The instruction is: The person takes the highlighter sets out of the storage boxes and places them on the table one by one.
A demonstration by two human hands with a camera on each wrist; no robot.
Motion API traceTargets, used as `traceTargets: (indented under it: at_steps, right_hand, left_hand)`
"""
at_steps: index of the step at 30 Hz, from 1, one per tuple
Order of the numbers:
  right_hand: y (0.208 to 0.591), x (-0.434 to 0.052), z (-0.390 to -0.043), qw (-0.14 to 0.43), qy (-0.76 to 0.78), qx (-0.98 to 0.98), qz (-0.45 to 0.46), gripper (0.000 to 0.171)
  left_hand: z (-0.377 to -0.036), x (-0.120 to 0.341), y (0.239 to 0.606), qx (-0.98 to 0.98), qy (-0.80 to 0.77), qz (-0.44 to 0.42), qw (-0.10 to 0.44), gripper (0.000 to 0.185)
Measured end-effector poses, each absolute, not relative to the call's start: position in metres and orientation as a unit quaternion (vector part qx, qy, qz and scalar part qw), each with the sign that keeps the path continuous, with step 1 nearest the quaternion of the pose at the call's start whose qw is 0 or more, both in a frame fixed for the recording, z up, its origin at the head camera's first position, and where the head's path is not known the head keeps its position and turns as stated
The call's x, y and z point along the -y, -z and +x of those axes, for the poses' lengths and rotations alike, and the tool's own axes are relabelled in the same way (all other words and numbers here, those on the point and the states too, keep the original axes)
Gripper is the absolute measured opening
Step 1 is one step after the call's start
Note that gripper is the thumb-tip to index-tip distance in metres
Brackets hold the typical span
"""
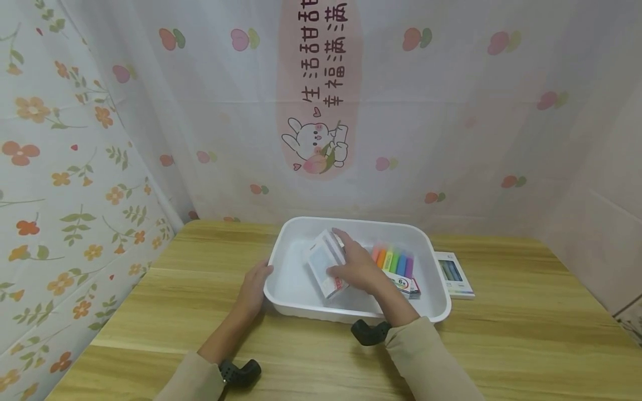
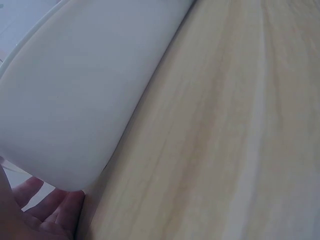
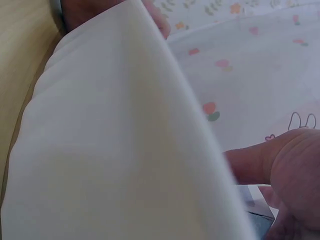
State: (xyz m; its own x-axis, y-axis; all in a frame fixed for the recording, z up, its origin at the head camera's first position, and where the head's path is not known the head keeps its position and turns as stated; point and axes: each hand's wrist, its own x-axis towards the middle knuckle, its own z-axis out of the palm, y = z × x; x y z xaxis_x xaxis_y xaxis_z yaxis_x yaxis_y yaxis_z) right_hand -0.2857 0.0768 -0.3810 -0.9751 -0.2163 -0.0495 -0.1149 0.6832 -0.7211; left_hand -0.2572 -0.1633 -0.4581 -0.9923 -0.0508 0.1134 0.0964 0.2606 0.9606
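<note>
On the light wooden desk point(image 1: 501, 345), the left hand point(image 1: 254, 289) rests with relaxed, nearly straight fingers against the left outer wall of the white rectangular plastic tray point(image 1: 291, 287), which sits toward the desk's far edge. Inside the tray, the right hand point(image 1: 358, 267) curls its fingers over a small white rectangular box point(image 1: 323, 264), holding it tilted, just left of a row of coloured highlighter pens point(image 1: 393, 262). Beyond the tray's right rim, a flat white printed package point(image 1: 455, 274) lies on the desk.

Right hand point(image 1: 357, 267) on a white box point(image 1: 325, 263) inside a tray point(image 1: 301, 289), left hand point(image 1: 256, 284) at its rim.
</note>
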Motion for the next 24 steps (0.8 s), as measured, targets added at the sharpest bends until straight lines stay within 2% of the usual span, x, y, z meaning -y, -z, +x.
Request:
traceTargets:
  at_steps: [5, 14, 24]
  right_hand:
    - [0.377, -0.08, -0.284, 0.061, 0.394, -0.913, -0.084, 0.096]
    - [0.368, -0.088, -0.273, 0.049, 0.405, -0.91, -0.075, 0.088]
    - [0.354, -0.119, -0.265, 0.034, 0.442, -0.891, -0.101, 0.087]
  left_hand:
    - [-0.257, 0.162, 0.458, 0.792, 0.607, -0.014, 0.062, 0.052]
    - [-0.258, 0.162, 0.459, 0.789, 0.612, -0.013, 0.056, 0.053]
    - [-0.259, 0.165, 0.458, 0.792, 0.606, -0.019, 0.064, 0.051]
